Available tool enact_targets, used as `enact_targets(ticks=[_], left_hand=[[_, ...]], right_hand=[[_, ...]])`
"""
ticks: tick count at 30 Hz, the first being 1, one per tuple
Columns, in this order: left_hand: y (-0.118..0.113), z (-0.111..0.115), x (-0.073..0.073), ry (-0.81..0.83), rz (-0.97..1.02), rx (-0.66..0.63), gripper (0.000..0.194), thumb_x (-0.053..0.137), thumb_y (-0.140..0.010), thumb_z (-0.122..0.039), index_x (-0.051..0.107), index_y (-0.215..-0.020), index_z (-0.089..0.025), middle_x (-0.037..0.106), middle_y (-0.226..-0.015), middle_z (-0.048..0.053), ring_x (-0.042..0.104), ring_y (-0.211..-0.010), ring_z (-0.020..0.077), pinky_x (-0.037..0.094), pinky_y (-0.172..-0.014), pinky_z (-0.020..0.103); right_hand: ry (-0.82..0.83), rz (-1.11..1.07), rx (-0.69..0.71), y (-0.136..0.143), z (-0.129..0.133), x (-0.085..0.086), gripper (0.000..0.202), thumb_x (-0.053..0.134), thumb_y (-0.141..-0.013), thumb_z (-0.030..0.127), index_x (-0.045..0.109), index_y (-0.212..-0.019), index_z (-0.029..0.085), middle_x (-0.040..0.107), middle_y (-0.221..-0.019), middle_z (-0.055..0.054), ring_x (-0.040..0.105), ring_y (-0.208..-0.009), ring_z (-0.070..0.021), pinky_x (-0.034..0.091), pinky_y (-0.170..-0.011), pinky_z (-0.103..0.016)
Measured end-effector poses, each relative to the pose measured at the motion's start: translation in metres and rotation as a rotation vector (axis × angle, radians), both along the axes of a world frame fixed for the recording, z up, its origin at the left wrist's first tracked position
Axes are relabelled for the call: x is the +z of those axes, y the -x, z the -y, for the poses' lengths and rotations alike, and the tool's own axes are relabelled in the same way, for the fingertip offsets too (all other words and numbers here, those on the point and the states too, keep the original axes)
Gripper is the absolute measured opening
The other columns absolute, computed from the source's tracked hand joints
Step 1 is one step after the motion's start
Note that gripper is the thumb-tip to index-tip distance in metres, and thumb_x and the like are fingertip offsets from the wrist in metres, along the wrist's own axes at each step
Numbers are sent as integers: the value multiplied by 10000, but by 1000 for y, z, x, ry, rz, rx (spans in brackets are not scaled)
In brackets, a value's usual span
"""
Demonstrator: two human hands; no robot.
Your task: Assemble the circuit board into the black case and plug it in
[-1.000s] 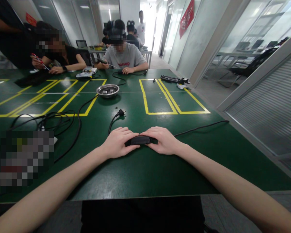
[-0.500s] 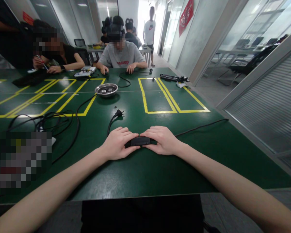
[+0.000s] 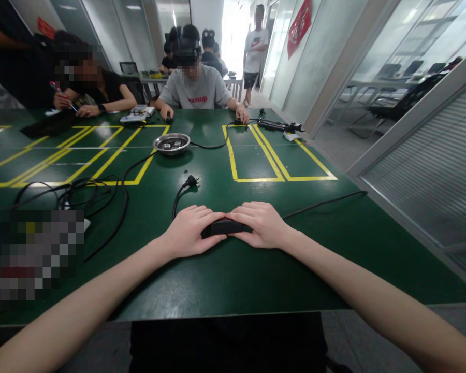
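Observation:
A small black box-like piece (image 3: 226,227) lies between my hands, low over the green table (image 3: 202,290). My left hand (image 3: 192,230) is wrapped round its left end, thumb below and fingers above. Round the right end, my right hand (image 3: 258,224) grips in the same way, and the fingertips of both hands nearly meet. A black plug (image 3: 191,181) on a short cable lies beyond my left hand. Another black cable (image 3: 326,202) runs from beside my right hand to the right.
A metal bowl (image 3: 171,144) with small metal parts stands further back. Coiled black cables (image 3: 89,194) lie at left near a blurred-out object (image 3: 33,254). Across the table sit two people; a black tripod-like object (image 3: 277,126) lies at the far right.
The black piece has turned a little in my hands. Across the table, a person's hand has moved right with a black object and its cable. A standing person in the background has shifted right.

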State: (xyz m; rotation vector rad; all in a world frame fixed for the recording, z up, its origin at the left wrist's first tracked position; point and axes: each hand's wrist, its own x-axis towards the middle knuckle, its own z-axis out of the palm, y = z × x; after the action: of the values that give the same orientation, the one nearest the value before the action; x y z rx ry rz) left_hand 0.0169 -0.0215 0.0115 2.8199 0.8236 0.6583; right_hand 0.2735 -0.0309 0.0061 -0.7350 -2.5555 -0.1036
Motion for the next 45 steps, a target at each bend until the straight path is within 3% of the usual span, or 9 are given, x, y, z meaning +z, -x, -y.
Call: enact_targets(ticks=[4,7,10,13,17,22,25,28,45], left_hand=[[-2,3,4,218,41,88,425,522,-1021,-503,707,-1197,-163,780,-1006,87,714,-855,227,530,-765,326],[-4,4,8,452,77,128,401,464,-1053,-464,740,-1061,-174,763,-867,25,661,-721,172,486,-673,274],[-5,3,10,647,158,106,401,558,-1000,-505,747,-1038,-154,746,-844,16,637,-713,168,481,-645,264],[-6,3,8,707,261,99,376,664,-933,-489,735,-1082,-152,757,-919,36,655,-757,182,512,-661,278],[-5,6,5,481,278,153,334,731,-904,-443,698,-1088,-167,734,-948,50,650,-782,185,530,-702,306],[-2,4,3,115,155,125,276,764,-907,-394,671,-1053,-179,700,-899,44,648,-833,211,517,-763,338],[-2,2,2,19,103,97,261,766,-914,-375,668,-1053,-177,709,-894,44,657,-854,222,497,-775,345],[-2,2,2,-11,98,85,261,748,-928,-395,673,-1059,-183,725,-907,48,665,-861,224,498,-784,350],[3,-1,2,-60,124,105,329,699,-951,-486,739,-1075,-184,789,-946,72,682,-842,223,518,-770,354]], right_hand=[[-158,96,12,-3,-1,0,392,425,-1086,369,654,-1315,149,745,-1152,-149,675,-927,-234,511,-773,-353],[-239,116,26,-5,-1,-1,404,377,-1101,326,644,-1339,137,743,-1174,-149,675,-918,-222,509,-753,-341],[-234,94,21,-6,-3,-4,385,387,-1097,300,643,-1349,162,742,-1182,-137,682,-919,-211,511,-754,-329],[-196,42,20,-7,-7,-8,347,453,-1068,278,650,-1339,188,742,-1166,-128,693,-913,-212,510,-745,-321],[-150,26,4,-6,-10,-10,313,502,-1014,198,661,-1282,165,756,-1060,-110,705,-839,-208,498,-699,-311],[97,-54,-64,1,-3,-3,468,665,-959,461,634,-1323,168,754,-1038,-90,724,-850,-221,514,-699,-303],[183,-83,-83,2,0,0,351,655,-982,457,684,-1195,179,756,-1011,-78,723,-814,-198,496,-675,-284],[173,-79,-67,1,0,1,287,631,-1011,430,697,-1120,173,758,-979,-73,716,-780,-186,470,-652,-277],[39,-94,-65,2,-1,-3,305,571,-1049,428,677,-1162,165,764,-1039,-103,729,-823,-205,511,-695,-290]])
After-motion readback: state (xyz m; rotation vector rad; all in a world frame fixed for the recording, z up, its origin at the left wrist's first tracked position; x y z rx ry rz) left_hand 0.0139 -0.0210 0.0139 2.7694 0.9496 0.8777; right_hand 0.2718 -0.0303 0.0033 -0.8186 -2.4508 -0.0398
